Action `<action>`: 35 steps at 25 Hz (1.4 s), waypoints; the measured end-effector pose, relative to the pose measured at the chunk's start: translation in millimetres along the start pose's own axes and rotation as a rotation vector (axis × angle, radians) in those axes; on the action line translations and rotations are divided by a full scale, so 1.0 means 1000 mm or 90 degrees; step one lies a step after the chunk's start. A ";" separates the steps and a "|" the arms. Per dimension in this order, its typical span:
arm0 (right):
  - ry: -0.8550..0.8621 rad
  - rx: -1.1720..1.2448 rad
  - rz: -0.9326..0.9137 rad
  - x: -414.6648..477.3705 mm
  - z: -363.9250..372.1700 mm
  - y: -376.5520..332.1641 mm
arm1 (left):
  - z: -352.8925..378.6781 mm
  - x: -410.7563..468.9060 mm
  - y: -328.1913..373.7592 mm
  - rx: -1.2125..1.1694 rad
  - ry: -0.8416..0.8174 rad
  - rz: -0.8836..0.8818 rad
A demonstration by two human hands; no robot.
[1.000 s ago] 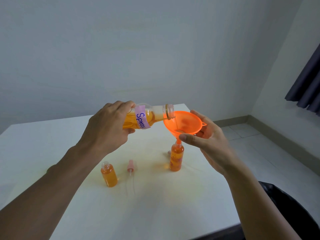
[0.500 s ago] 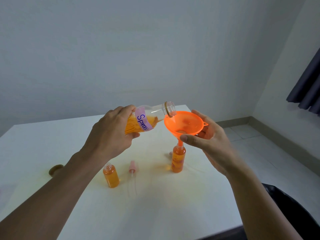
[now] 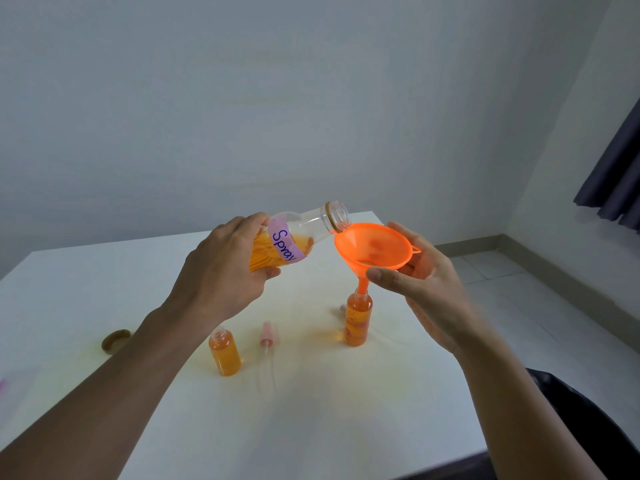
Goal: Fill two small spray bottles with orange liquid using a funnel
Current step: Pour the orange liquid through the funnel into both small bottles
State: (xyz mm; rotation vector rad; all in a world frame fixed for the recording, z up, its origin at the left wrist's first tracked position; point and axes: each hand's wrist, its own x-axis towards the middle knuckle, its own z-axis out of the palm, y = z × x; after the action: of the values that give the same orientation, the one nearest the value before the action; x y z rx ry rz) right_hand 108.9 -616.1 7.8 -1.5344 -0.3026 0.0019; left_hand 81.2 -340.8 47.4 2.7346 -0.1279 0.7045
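Left hand (image 3: 221, 268) grip clamped on clear glass bottle labelled "Spray" (image 3: 294, 239), right hand (image 3: 427, 282) grip holding orange plastic funnel (image 3: 374, 245) in small orange-filled spray bottle (image 3: 358, 320), white bench (image 3: 381, 410)

large bottle (image 3: 304, 225): clear, glossy plastic, by its look; pink paper-like label, matt, with handwritten ink
funnel (image 3: 372, 245): orange plastic, smooth, slightly translucent, soft sheen
near small bottle (image 3: 224, 355): clear, smooth plastic, glossy
far small bottle (image 3: 357, 322): the same clear, shiny plastic
spray head (image 3: 268, 336): pale pink plastic, smooth
cap (image 3: 116, 340): brownish, dull sheen; material unclear
surface (image 3: 346, 410): white, smooth, matt
curtain (image 3: 613, 178): dark cloth, matt
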 end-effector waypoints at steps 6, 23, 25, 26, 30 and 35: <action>-0.003 -0.002 -0.003 0.000 0.001 -0.001 | -0.001 -0.001 -0.002 -0.002 -0.001 -0.009; -0.001 -0.008 -0.030 -0.001 0.001 -0.007 | -0.002 -0.004 -0.007 -0.021 0.008 -0.012; -0.001 0.002 -0.031 -0.002 0.001 -0.008 | -0.004 -0.004 -0.007 -0.024 0.013 -0.011; 0.003 0.007 -0.032 -0.003 0.000 -0.010 | -0.004 -0.004 -0.008 -0.027 0.016 -0.011; 0.024 0.021 -0.031 -0.006 0.001 -0.016 | -0.009 -0.005 -0.014 -0.053 0.024 -0.021; 0.049 0.069 -0.071 -0.008 0.020 -0.038 | -0.027 -0.014 -0.031 -0.144 0.061 -0.079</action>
State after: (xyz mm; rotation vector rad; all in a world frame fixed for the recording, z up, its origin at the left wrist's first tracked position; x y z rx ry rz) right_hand 89.8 -600.0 43.7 -1.4050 -0.3209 -0.1257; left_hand 61.8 -303.0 54.8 2.4654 -0.0142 0.7355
